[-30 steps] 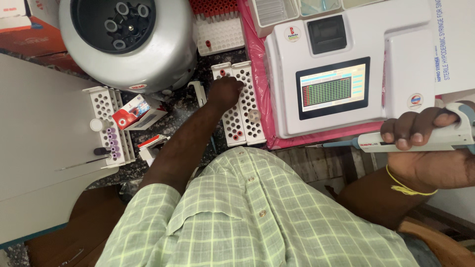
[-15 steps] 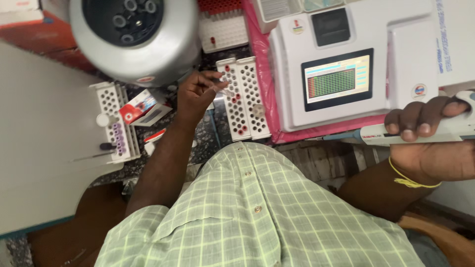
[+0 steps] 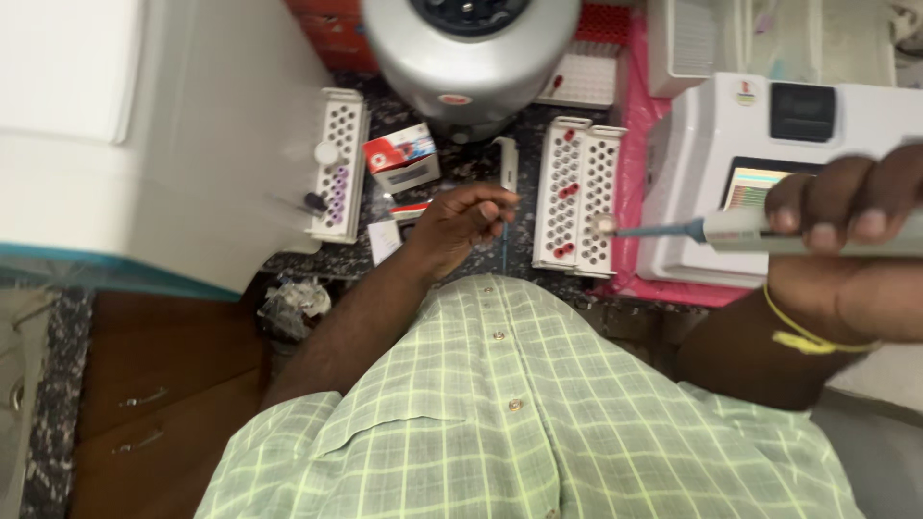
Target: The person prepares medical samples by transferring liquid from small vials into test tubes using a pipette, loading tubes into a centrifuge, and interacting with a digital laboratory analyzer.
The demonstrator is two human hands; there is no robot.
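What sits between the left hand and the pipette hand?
In the head view, the white tube rack lies between the left hand and the right hand holding the pipette.

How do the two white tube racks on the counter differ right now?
The left rack is one narrow row block holding purple-capped tubes; the right rack is wider, a side-by-side pair holding red-capped tubes. The pipette tip reaches the right rack; nothing touches the left one. Both are white, perforated and mostly empty.

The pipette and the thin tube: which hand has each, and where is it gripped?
The right hand wraps the pipette around its white body. The left hand pinches a thin clear tube at its top end.
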